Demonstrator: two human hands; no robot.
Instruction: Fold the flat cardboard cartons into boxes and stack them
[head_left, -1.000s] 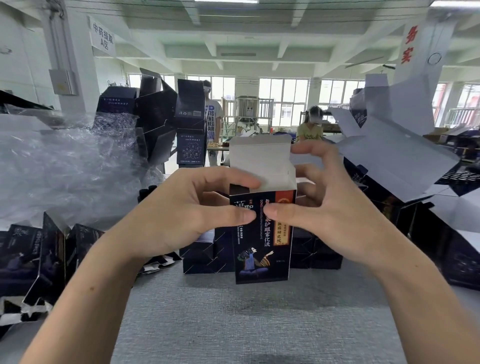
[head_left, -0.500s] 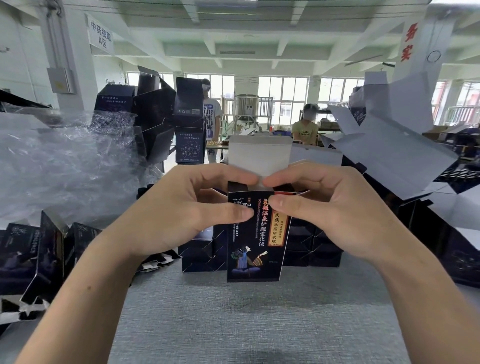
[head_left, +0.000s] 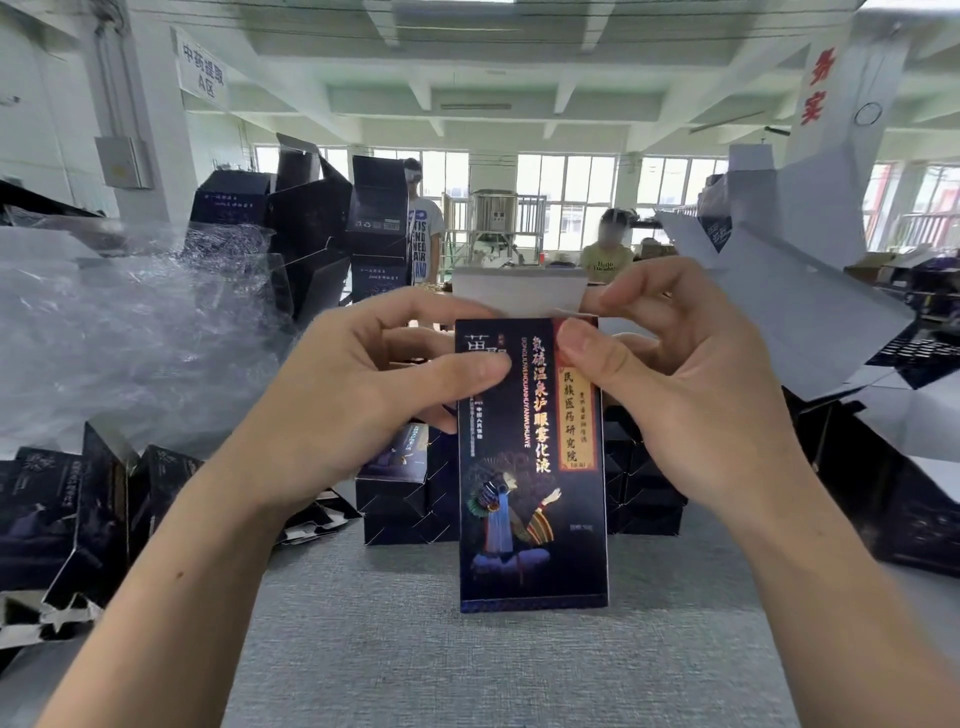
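Note:
A tall dark-blue printed carton (head_left: 530, 499) stands upright in front of me above the grey table (head_left: 467, 665), its white top flap (head_left: 519, 296) still up. My left hand (head_left: 358, 400) grips its upper left side, thumb on the front face. My right hand (head_left: 670, 374) holds the upper right corner, thumb on the front and fingers over the top edge by the flap. Behind the carton, a low stack of folded dark boxes (head_left: 410, 499) sits on the table.
Crumpled clear plastic wrap (head_left: 119, 332) fills the left. Flat and half-open dark cartons (head_left: 62, 519) lie at the left edge. White-backed unfolded cartons (head_left: 810, 312) pile up on the right, dark ones (head_left: 322, 218) tower at back left. Two people stand far behind.
The carton has come closer to me and lower. My right hand went from open above the flap to closing on the top right corner.

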